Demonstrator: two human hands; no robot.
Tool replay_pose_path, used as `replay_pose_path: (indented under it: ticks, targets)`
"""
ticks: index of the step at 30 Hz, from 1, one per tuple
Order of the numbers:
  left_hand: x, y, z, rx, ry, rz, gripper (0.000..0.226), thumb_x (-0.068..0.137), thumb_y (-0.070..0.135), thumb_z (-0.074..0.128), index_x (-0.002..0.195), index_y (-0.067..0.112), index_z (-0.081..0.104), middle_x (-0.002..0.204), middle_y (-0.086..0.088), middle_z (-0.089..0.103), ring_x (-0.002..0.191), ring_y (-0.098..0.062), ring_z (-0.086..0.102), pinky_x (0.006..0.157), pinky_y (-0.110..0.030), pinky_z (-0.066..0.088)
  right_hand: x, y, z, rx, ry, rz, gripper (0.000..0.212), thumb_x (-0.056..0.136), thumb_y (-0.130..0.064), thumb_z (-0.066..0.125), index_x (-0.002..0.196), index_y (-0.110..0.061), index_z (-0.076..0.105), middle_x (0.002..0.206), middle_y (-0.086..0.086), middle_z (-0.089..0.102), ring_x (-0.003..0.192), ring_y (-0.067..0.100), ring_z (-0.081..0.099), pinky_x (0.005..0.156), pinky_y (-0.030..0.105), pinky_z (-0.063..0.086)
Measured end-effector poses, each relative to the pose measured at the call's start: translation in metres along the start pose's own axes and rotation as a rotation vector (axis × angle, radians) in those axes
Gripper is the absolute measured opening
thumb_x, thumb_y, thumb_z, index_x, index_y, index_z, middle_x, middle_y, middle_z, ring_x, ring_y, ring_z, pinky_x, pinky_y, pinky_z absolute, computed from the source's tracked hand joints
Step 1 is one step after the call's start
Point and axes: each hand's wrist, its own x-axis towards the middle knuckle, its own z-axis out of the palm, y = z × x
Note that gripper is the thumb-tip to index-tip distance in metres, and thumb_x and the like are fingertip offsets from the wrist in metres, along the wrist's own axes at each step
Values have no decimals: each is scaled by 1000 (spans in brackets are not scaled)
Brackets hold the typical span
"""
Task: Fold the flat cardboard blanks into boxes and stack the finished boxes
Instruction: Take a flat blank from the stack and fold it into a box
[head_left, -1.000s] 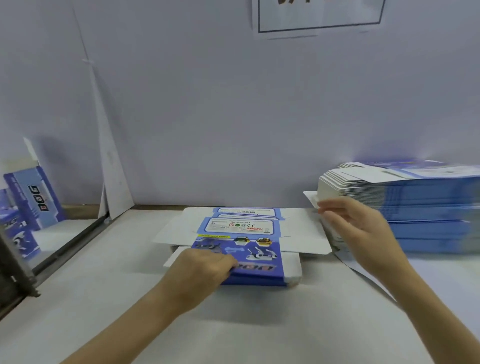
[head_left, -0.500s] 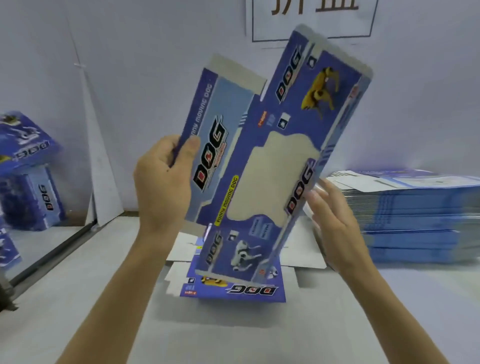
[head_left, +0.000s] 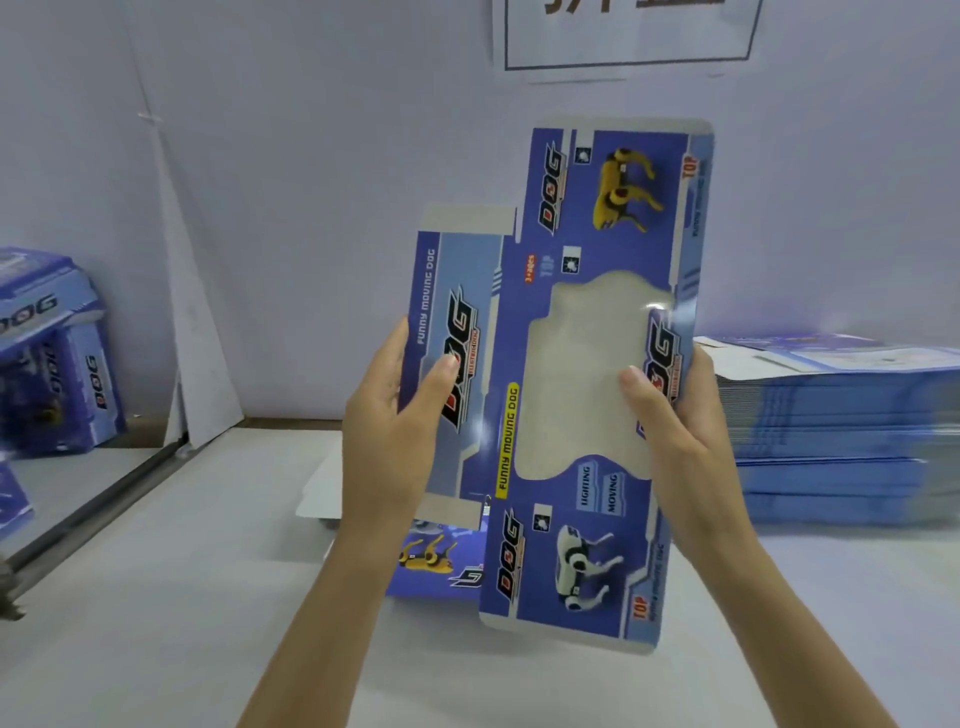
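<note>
I hold a flat blue cardboard blank (head_left: 566, 291) printed with "DOG" upright in front of me, its clear window in the middle. My left hand (head_left: 387, 421) grips its left edge, thumb on the printed face. My right hand (head_left: 675, 415) grips the right edge, thumb over the window. Beneath it another flat blank (head_left: 431, 564) lies on the white table (head_left: 156, 597). A tall pile of flat blanks (head_left: 836, 421) stands at the right. Folded blue boxes (head_left: 57, 364) are stacked at the far left.
A pale wall (head_left: 311, 156) closes the back, with a paper sign (head_left: 628, 31) at the top. A white board (head_left: 192, 291) leans against the wall on the left. A dark metal rail (head_left: 88, 509) runs along the table's left side.
The blank was lifted off the table and has swung from tilted to upright, facing me. My right hand moved from near the blank's edge to gripping it.
</note>
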Motion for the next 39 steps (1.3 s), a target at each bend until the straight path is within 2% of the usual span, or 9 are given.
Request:
replay_pose_path:
  ticks: [4, 12, 16, 19, 22, 25, 30, 35, 39]
  targets:
    - [-2, 7, 2, -28, -4, -16, 45, 77, 51, 58, 121, 43, 52, 112, 21, 66, 107, 1, 62, 84, -21, 55, -1, -2, 1, -18, -3, 10, 46, 88, -44, 52, 131, -28, 47, 101, -33, 62, 96, -13, 57, 76, 3, 43]
    - [-21, 17, 22, -140, -278, -134, 66, 72, 54, 68, 132, 36, 48, 120, 10, 67, 108, -17, 66, 92, -42, 54, -6, 0, 14, 80, -114, 44, 48, 92, -48, 49, 138, -42, 36, 120, -35, 58, 111, -13, 55, 80, 4, 45]
    - [-18, 21, 12, -207, -494, -232, 34, 80, 47, 66, 114, 42, 62, 113, 4, 71, 102, -22, 70, 81, -33, 58, -6, 0, 16, 82, -240, 54, 66, 97, -43, 47, 154, -32, 16, 122, -44, 52, 115, -16, 52, 80, 3, 46]
    - [-9, 18, -3, -235, -403, -314, 36, 84, 50, 63, 113, 30, 64, 108, -6, 73, 94, -29, 71, 77, -41, 60, -1, -4, 6, 97, -263, 117, 71, 88, -51, 47, 152, -41, 19, 122, -48, 50, 115, -19, 51, 82, 4, 47]
    - [-7, 15, -11, -275, -345, -394, 55, 72, 53, 65, 115, 20, 59, 105, -11, 73, 91, -32, 71, 79, -46, 57, 4, -12, -6, 169, -182, 265, 87, 65, -59, 64, 143, -40, 33, 110, -27, 69, 100, 0, 68, 74, 19, 58]
    - [-5, 14, -16, -266, -374, -382, 47, 73, 45, 72, 110, 17, 63, 97, -11, 74, 86, -29, 72, 69, -37, 61, 5, -13, -17, 173, -143, 341, 66, 53, -42, 78, 115, -25, 61, 94, -9, 77, 80, 11, 74, 55, 18, 55]
    - [-2, 11, -10, -140, -385, -354, 39, 72, 40, 63, 104, 19, 64, 89, -4, 76, 78, -22, 74, 58, -28, 58, 0, -5, -20, 184, 43, 362, 51, 52, -28, 84, 101, -20, 71, 90, 0, 78, 75, 20, 75, 54, 27, 58]
    - [-1, 13, -11, -137, -234, -224, 52, 58, 52, 71, 104, 29, 65, 98, 1, 75, 87, -21, 73, 72, -37, 59, 4, -15, -24, 359, -159, 378, 35, 67, -33, 83, 100, -25, 75, 103, 9, 76, 88, 26, 75, 63, 36, 60]
    - [-1, 16, -18, -223, -272, -245, 29, 61, 48, 84, 86, 40, 73, 96, 0, 76, 85, -23, 74, 63, -33, 60, 5, -24, -28, 408, -189, 328, 22, 72, -27, 73, 93, -29, 77, 101, 7, 76, 84, 24, 75, 61, 34, 59]
